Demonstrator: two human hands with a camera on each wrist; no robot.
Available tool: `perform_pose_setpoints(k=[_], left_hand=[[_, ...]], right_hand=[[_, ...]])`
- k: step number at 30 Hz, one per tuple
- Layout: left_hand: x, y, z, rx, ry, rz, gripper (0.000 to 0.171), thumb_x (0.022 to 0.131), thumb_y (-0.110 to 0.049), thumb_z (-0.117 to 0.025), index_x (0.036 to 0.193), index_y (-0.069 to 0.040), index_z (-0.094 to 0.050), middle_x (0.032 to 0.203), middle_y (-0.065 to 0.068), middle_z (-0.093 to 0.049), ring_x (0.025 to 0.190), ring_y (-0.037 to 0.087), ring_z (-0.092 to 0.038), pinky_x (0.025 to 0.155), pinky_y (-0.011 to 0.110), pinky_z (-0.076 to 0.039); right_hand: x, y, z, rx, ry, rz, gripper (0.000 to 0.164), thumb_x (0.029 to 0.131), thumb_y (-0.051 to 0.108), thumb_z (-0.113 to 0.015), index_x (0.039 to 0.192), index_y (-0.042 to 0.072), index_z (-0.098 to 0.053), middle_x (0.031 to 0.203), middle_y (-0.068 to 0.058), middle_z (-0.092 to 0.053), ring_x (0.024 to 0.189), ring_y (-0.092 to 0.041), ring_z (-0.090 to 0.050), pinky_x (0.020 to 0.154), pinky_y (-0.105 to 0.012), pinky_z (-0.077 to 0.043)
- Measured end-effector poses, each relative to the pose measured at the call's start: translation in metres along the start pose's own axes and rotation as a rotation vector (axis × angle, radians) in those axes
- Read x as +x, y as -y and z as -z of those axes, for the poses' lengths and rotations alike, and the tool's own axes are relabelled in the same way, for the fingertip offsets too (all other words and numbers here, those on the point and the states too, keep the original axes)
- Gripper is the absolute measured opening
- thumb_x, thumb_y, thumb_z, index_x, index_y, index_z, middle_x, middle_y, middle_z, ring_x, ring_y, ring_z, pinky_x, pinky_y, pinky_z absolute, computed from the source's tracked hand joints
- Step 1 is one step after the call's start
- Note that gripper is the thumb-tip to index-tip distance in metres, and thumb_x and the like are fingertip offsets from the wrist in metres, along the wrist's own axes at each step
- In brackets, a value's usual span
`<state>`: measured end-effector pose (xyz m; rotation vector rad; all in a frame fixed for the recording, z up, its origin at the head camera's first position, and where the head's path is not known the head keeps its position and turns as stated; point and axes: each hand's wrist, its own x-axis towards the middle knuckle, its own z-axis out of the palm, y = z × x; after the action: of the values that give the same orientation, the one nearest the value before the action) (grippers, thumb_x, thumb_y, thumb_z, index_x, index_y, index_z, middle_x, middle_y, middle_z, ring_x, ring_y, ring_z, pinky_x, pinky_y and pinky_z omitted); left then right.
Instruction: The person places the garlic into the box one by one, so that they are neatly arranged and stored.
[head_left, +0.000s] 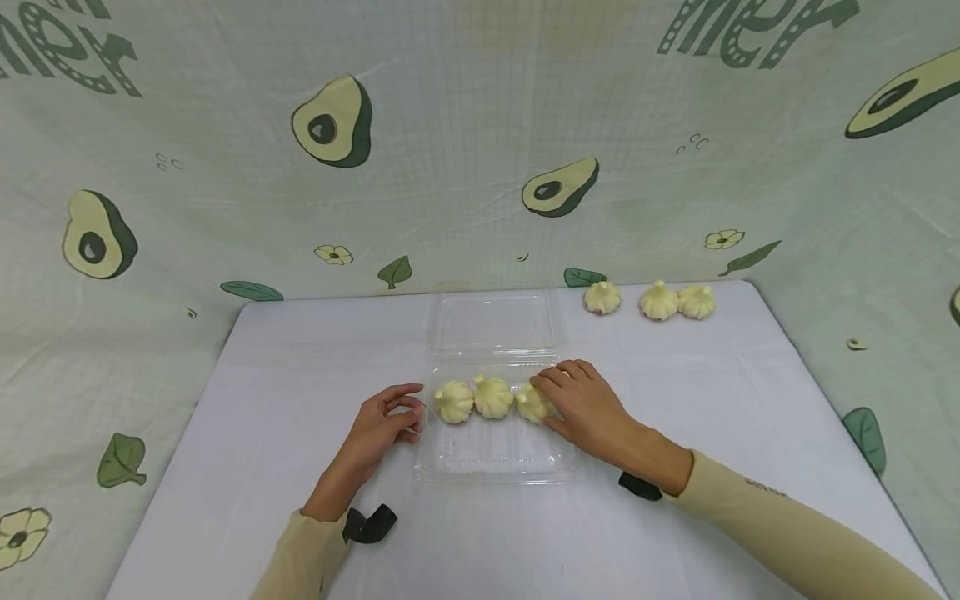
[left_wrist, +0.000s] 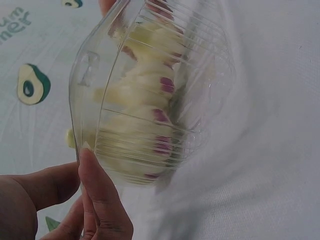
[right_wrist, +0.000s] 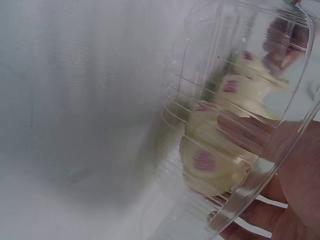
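Note:
A clear plastic clamshell container (head_left: 495, 457) lies on the table with its lid (head_left: 493, 323) folded back, away from me. Three garlic bulbs stand in a row along its far half: a left bulb (head_left: 453, 402), a middle bulb (head_left: 492, 397) and a right bulb (head_left: 531, 405). My right hand (head_left: 588, 408) reaches over the right wall and holds the right bulb, fingers on its far side and thumb on its near side. At the left wall, my left hand (head_left: 386, 421) pinches the container's rim between thumb and fingers. Purple patches mark the bulbs (left_wrist: 145, 135) in the left wrist view.
Further garlic bulbs sit at the table's back right: one bulb (head_left: 602, 297) apart, and a touching pair, one bulb (head_left: 659, 301) beside another (head_left: 697, 302). A white cloth (head_left: 300, 358) covers the table. Behind it hangs an avocado-print curtain (head_left: 450, 167).

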<state>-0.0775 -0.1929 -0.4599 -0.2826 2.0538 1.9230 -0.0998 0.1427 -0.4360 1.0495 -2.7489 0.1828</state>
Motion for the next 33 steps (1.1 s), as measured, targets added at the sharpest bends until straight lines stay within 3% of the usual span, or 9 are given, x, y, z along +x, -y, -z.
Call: perform_pose_setpoints(k=[17, 33], left_hand=[[0.002, 0.001, 0.0, -0.01, -0.006, 0.016, 0.044, 0.102, 0.002, -0.064, 0.146, 0.001, -0.057, 0.108, 0.008, -0.064, 0.08, 0.017, -0.065, 0.069, 0.025, -0.061], [-0.001, -0.002, 0.0, 0.004, 0.001, 0.008, 0.044, 0.103, 0.0, -0.064, 0.146, 0.003, -0.056, 0.108, 0.008, -0.064, 0.08, 0.016, -0.065, 0.068, 0.025, -0.061]], right_hand=[[0.0, -0.001, -0.003, -0.005, -0.038, -0.017, 0.055, 0.077, 0.022, -0.097, 0.123, 0.005, -0.071, 0.118, -0.009, -0.069, 0.113, -0.033, -0.062, 0.102, -0.05, -0.051], [-0.012, -0.015, 0.011, 0.139, -0.118, -0.162, 0.054, 0.088, 0.02, -0.089, 0.134, 0.001, -0.066, 0.13, -0.016, -0.068, 0.121, -0.037, -0.062, 0.107, -0.055, -0.049]])
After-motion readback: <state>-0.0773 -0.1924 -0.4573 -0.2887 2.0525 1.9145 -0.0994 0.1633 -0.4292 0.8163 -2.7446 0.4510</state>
